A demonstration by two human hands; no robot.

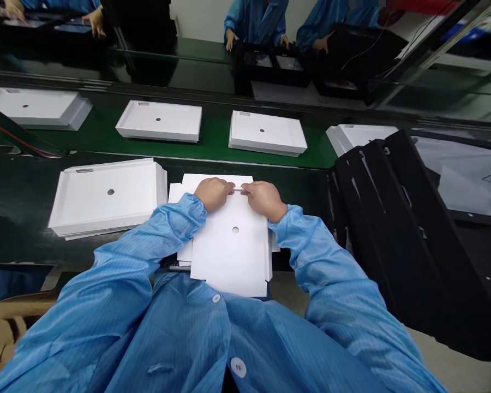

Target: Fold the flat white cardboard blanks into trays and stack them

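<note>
In front of me lies a white cardboard sheet (229, 256) with a round hole near its middle, its lower end reaching my blue coat. My left hand (214, 194) and my right hand (265, 198) pinch its far flap from either side, thumbs and fingers pressed together along a crease. Other flat white sheets (185, 254) lie beneath it, partly hidden. To the left, close by my left sleeve, sits a stack of folded white trays (110, 191), the top one with a round hole and a small slot.
Folded white trays (159, 120) stand in a row on the green belt (213, 131) behind the dark worktable (20, 218). Black foam-like panels (396, 218) lean at the right. Across the line, people in blue coats (256, 24) handle black cases (276, 63).
</note>
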